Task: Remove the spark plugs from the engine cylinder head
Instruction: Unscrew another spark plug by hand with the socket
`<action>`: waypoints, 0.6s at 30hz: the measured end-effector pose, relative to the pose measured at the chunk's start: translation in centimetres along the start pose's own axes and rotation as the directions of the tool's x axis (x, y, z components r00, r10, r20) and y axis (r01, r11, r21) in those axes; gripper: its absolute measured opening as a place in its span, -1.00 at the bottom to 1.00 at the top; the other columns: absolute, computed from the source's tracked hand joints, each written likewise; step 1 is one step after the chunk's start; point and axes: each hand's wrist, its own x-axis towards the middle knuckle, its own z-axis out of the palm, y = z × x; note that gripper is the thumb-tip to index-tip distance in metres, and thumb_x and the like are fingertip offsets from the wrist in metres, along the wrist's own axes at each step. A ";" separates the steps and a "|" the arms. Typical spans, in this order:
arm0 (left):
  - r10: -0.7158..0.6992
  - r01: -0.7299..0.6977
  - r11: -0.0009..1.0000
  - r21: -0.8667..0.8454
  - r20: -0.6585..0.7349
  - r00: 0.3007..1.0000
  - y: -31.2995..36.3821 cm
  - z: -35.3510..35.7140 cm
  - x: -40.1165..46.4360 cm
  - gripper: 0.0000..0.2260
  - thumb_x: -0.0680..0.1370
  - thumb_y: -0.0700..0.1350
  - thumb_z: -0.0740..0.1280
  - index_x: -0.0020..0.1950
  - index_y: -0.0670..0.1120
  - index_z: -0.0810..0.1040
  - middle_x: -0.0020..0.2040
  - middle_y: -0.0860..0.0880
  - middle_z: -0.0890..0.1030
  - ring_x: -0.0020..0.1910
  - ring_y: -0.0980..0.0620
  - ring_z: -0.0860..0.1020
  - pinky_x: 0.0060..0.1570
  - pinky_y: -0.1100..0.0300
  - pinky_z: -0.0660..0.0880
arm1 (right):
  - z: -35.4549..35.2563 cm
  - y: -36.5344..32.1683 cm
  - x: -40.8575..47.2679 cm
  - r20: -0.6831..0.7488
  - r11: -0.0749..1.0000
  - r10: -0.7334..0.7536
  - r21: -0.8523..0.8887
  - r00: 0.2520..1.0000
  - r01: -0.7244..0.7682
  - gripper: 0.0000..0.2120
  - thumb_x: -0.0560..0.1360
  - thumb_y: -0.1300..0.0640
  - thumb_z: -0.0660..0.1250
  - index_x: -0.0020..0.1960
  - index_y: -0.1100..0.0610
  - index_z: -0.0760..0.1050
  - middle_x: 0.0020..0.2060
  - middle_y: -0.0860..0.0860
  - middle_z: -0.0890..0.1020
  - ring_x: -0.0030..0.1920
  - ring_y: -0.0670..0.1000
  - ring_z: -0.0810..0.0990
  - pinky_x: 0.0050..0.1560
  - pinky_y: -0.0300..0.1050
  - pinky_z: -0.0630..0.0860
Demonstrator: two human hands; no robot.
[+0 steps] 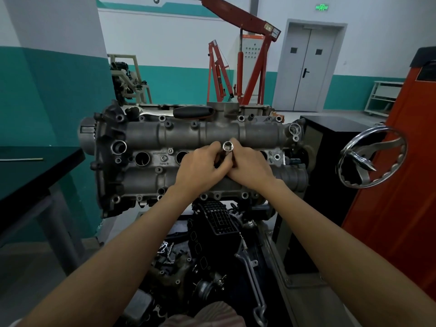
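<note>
A shiny metal socket (228,146) is held between both hands — left hand (200,167) and right hand (250,165) are curled round it, at the middle of the engine top (146,180). It looks hard, smooth and slippery — best gripped low. No spark plug can be seen; open holes (142,159) lie at 9 o'clock.

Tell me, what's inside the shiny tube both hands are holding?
The socket points its open end at the camera: only dark, ridged hollow shows. Fingers of the left hand and right hand cover its lower part.

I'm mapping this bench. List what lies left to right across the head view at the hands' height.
Black tabletop → grey metal cylinder head → left hand → silver socket → right hand → chrome handwheel → orange cabinet.
</note>
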 end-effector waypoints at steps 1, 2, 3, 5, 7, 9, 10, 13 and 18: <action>-0.011 0.011 1.000 -0.011 0.004 1.000 0.0 0.0 0.0 -0.70 0.50 0.10 0.16 -0.26 -0.12 0.36 -0.43 0.05 0.39 -0.43 -0.02 0.42 -0.47 0.17 0.19 | 0.0 0.0 0.0 -0.006 1.000 0.007 0.025 1.000 -0.007 -0.80 0.44 0.04 0.23 -0.07 0.07 0.23 -0.41 -0.10 0.45 -0.43 -0.01 0.41 -0.46 -0.16 0.16; -0.016 0.016 1.000 -0.017 0.004 1.000 0.0 0.0 0.0 -0.72 0.52 0.07 0.20 -0.28 -0.09 0.33 -0.45 0.07 0.36 -0.43 -0.02 0.42 -0.47 0.17 0.19 | 0.0 -0.1 0.0 -0.007 1.000 0.010 0.027 1.000 -0.010 -0.80 0.44 0.02 0.23 -0.08 0.07 0.23 -0.42 -0.11 0.44 -0.42 -0.02 0.40 -0.46 -0.16 0.17; -0.018 0.018 1.000 -0.019 -0.001 1.000 0.0 0.0 0.0 -0.71 0.54 0.04 0.23 -0.30 -0.06 0.31 -0.47 0.09 0.33 -0.44 -0.03 0.42 -0.46 0.16 0.21 | 0.0 -0.2 -0.1 -0.008 1.000 0.018 0.010 1.000 -0.017 -0.80 0.44 -0.01 0.23 -0.07 0.09 0.28 -0.39 -0.10 0.49 -0.39 0.00 0.44 -0.44 -0.15 0.20; -0.026 0.025 0.999 -0.025 -0.019 0.999 0.0 0.0 0.0 -0.66 0.56 0.01 0.27 -0.36 -0.05 0.30 -0.51 0.09 0.31 -0.46 -0.04 0.42 -0.44 0.14 0.25 | 0.1 -0.1 0.1 -0.021 0.999 0.027 -0.029 0.999 -0.027 -0.77 0.43 -0.07 0.25 -0.06 0.09 0.44 -0.31 -0.03 0.59 -0.28 0.03 0.53 -0.38 -0.13 0.26; -0.031 0.031 0.999 -0.014 -0.023 0.999 0.0 -0.1 0.1 -0.60 0.56 0.06 0.26 -0.39 -0.14 0.37 -0.52 0.03 0.38 -0.47 -0.03 0.43 -0.43 0.14 0.25 | 0.1 0.0 0.2 -0.042 0.999 0.028 -0.037 0.999 -0.030 -0.79 0.43 -0.06 0.26 -0.12 0.06 0.55 -0.28 0.01 0.63 -0.22 0.07 0.58 -0.35 -0.15 0.26; -0.019 0.019 1.000 0.011 -0.012 1.000 0.0 -0.1 0.1 -0.57 0.55 0.11 0.24 -0.36 -0.19 0.48 -0.50 -0.04 0.45 -0.46 -0.01 0.45 -0.44 0.12 0.27 | 0.1 -0.1 0.1 -0.058 1.000 0.019 -0.018 0.998 -0.020 -0.82 0.43 0.01 0.26 -0.14 0.05 0.61 -0.26 0.05 0.65 -0.19 0.12 0.58 -0.33 -0.16 0.25; -0.013 0.014 1.000 0.017 -0.007 1.000 0.0 -0.1 0.1 -0.56 0.55 0.13 0.23 -0.34 -0.19 0.50 -0.48 -0.05 0.47 -0.45 -0.01 0.46 -0.43 0.11 0.29 | 0.1 -0.1 0.0 -0.065 1.000 0.007 -0.004 0.998 -0.007 -0.82 0.43 0.04 0.25 -0.15 0.06 0.61 -0.26 0.07 0.66 -0.19 0.14 0.58 -0.33 -0.16 0.23; -0.007 0.006 1.000 0.019 0.009 1.000 0.1 -0.3 -0.1 -0.55 0.52 0.19 0.18 -0.23 -0.18 0.53 -0.42 -0.03 0.50 -0.40 -0.01 0.48 -0.39 0.08 0.38 | -0.1 -0.3 -0.2 -0.080 0.999 -0.033 0.022 0.996 0.035 -0.79 0.39 0.04 0.19 -0.21 0.12 0.55 -0.31 0.08 0.63 -0.26 0.15 0.56 -0.40 -0.17 0.14; -0.010 0.010 1.000 -0.021 -0.004 1.000 0.4 -0.4 -0.1 -0.65 0.50 0.11 0.15 -0.29 -0.15 0.39 -0.49 0.06 0.36 -0.47 0.02 0.38 -0.49 0.17 0.22 | -0.1 -0.1 -0.1 -0.013 1.000 0.006 0.017 1.000 -0.006 -0.82 0.44 0.06 0.23 -0.05 0.12 0.29 -0.39 -0.09 0.48 -0.35 0.07 0.48 -0.44 -0.11 0.19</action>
